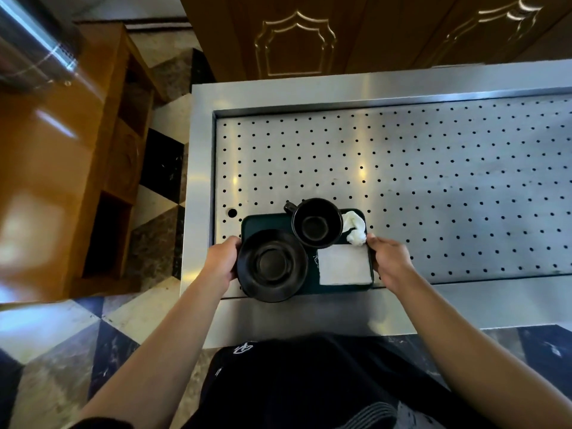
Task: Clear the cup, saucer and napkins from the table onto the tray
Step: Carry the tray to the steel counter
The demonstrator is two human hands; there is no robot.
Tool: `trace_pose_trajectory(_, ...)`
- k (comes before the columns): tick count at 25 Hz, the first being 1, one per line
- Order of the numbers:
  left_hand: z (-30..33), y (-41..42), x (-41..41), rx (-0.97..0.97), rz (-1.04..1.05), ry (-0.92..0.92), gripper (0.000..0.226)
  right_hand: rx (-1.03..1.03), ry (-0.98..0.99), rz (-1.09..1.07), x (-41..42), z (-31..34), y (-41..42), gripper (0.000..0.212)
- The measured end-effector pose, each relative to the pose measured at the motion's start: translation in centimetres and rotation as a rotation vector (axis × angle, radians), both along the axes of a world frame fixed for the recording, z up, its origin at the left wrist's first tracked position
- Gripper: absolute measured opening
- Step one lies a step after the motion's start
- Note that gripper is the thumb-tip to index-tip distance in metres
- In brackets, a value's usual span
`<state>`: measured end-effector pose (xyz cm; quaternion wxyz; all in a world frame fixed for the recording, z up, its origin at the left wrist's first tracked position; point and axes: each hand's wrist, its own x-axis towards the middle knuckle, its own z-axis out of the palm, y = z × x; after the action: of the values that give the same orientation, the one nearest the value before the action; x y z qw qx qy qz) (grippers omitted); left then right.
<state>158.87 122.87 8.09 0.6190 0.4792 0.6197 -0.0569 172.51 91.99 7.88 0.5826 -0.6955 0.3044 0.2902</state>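
A dark green tray point(263, 220) sits over the near left part of a perforated steel counter. On it stand a black saucer point(271, 264) at the left, an empty black cup point(316, 223) behind it, a flat white napkin point(344, 264) at the right and a crumpled white napkin point(354, 228) at the far right corner. My left hand point(223, 262) grips the tray's left edge beside the saucer. My right hand point(389, 264) grips the tray's right edge, thumb near the crumpled napkin.
The steel counter point(433, 187) has a raised rim point(198, 193) and stretches far to the right. A wooden shelf unit point(102, 168) stands to the left across a strip of chequered floor. A carved wooden door point(340, 35) is behind the counter.
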Motion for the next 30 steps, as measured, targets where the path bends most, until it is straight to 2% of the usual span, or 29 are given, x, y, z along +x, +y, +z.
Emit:
trace_pose_trajectory(15, -2.6, -0.8, 0.8, -0.009, 0.028, 0.100, 0.018, -0.045, 0.037, 0.005, 1.1, -3.1, -0.1, 0.015)
trace_pose_trajectory(30, -3.9, -1.2, 0.7, -0.004, -0.020, 0.103, 0.028, -0.053, 0.071, 0.064, 1.3, -4.1, -1.0, 0.022)
